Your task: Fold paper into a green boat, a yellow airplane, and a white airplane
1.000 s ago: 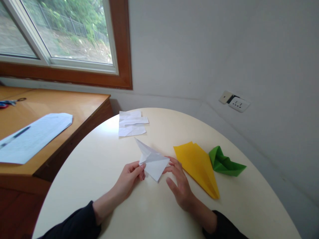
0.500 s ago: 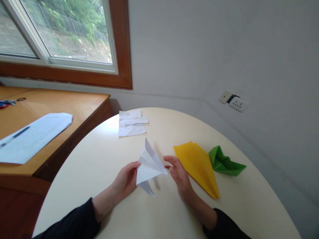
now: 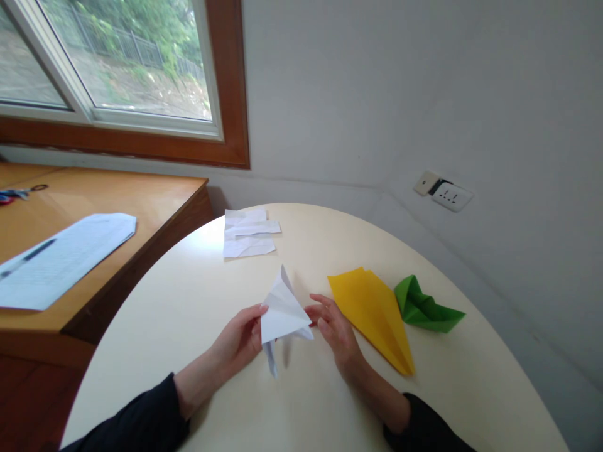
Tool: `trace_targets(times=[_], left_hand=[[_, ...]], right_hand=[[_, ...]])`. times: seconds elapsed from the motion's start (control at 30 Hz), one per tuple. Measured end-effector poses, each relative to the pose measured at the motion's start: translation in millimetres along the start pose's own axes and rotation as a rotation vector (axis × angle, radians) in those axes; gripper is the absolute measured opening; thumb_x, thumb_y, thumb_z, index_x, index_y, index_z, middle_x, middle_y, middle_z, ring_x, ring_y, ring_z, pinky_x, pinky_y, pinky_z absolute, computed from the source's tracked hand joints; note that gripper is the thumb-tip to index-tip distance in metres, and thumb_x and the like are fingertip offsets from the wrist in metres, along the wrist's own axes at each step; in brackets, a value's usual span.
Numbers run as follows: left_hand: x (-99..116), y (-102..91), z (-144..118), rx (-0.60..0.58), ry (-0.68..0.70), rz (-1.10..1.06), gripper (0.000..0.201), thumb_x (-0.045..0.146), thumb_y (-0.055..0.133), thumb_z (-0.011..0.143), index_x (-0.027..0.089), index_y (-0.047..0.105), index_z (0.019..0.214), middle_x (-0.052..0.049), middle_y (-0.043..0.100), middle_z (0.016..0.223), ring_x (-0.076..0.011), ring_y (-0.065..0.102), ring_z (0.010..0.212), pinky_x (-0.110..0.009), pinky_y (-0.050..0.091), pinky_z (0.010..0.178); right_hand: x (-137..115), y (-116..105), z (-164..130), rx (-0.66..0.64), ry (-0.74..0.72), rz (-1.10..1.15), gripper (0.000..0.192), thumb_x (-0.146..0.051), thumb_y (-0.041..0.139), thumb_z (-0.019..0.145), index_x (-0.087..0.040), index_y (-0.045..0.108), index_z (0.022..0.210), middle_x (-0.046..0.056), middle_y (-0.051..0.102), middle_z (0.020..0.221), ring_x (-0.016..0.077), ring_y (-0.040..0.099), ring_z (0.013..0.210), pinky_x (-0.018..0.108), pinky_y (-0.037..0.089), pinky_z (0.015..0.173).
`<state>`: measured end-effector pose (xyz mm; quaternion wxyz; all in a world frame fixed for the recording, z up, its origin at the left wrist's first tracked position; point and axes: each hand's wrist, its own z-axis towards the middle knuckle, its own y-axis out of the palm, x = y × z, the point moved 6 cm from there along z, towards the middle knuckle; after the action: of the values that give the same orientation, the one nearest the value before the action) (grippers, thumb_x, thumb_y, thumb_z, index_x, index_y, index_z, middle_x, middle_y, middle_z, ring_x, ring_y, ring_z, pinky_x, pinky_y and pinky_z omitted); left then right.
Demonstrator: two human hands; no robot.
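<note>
I judge a fold is in hand: my left hand (image 3: 240, 339) pinches the white folded paper plane (image 3: 282, 311) above the round cream desk (image 3: 188, 314), right hand (image 3: 334, 329) fingers at its tip (loosely touching). Next, careful crease alignment.

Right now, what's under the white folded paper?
The white folded paper is held up by the left hand and right hand. Below it shows only its shadow on the round table. The left hand's fingers behind the paper are hidden.
</note>
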<state>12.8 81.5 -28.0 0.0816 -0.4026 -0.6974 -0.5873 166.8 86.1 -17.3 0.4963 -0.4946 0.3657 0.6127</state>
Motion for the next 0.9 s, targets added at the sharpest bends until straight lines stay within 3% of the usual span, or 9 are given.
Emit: trace_targets(times=[0.13, 0.3, 0.47, 0.67, 0.9], left_hand=[[1, 3.8, 0, -0.058, 0.044, 0.017, 0.04, 0.023, 0.07, 0.07, 0.015, 0.043, 0.043, 0.005, 0.042, 0.044, -0.0066, 0.043, 0.047, -0.018, 0.04, 0.051], [-3, -0.9, 0, -0.004, 0.005, 0.115, 0.025, 0.028, 0.078, 0.062, 0.011, 0.059, 0.059, 0.004, 0.05, 0.047, -0.0076, 0.048, 0.049, -0.018, 0.041, 0.053], [-7, -7.3, -1, 0.06, -0.045, 0.211, 0.034, 0.037, 0.081, 0.055, 0.01, 0.061, 0.064, -0.003, 0.062, 0.057, -0.0097, 0.054, 0.05, -0.018, 0.038, 0.048], [-7, -7.9, -1, 0.109, -0.036, 0.283, 0.038, 0.041, 0.081, 0.053, 0.012, 0.055, 0.057, 0.0, 0.059, 0.052, -0.0081, 0.05, 0.045, -0.018, 0.033, 0.043], [-2, -7.2, -1, 0.122, 0.075, 0.345, 0.044, 0.04, 0.081, 0.053, 0.014, 0.046, 0.053, 0.005, 0.05, 0.047, -0.0046, 0.042, 0.043, -0.016, 0.026, 0.043]], right_hand=[[7, 0, -2, -0.007, 0.041, 0.012, 0.046, -0.054, 0.048, 0.083, -0.021, 0.046, 0.115, 0.004, 0.062, 0.083, 0.0185, 0.061, 0.077, 0.031, 0.049, 0.07], [10, 0, -3, -0.018, 0.072, 0.019, 0.047, -0.057, 0.049, 0.081, -0.02, 0.052, 0.111, 0.002, 0.06, 0.075, 0.0181, 0.058, 0.071, 0.028, 0.047, 0.064], [6, -1, -1, -0.038, 0.013, 0.049, 0.043, -0.057, 0.049, 0.081, -0.021, 0.057, 0.104, 0.005, 0.063, 0.083, 0.02, 0.059, 0.077, 0.028, 0.046, 0.066], [9, -1, 0, -0.078, -0.004, 0.097, 0.037, -0.053, 0.048, 0.083, -0.02, 0.059, 0.097, 0.005, 0.063, 0.085, 0.019, 0.058, 0.079, 0.027, 0.045, 0.069], [11, -4, 0, -0.07, 0.012, 0.096, 0.043, -0.058, 0.049, 0.081, -0.019, 0.059, 0.096, 0.006, 0.062, 0.088, 0.0197, 0.057, 0.08, 0.027, 0.044, 0.069]])
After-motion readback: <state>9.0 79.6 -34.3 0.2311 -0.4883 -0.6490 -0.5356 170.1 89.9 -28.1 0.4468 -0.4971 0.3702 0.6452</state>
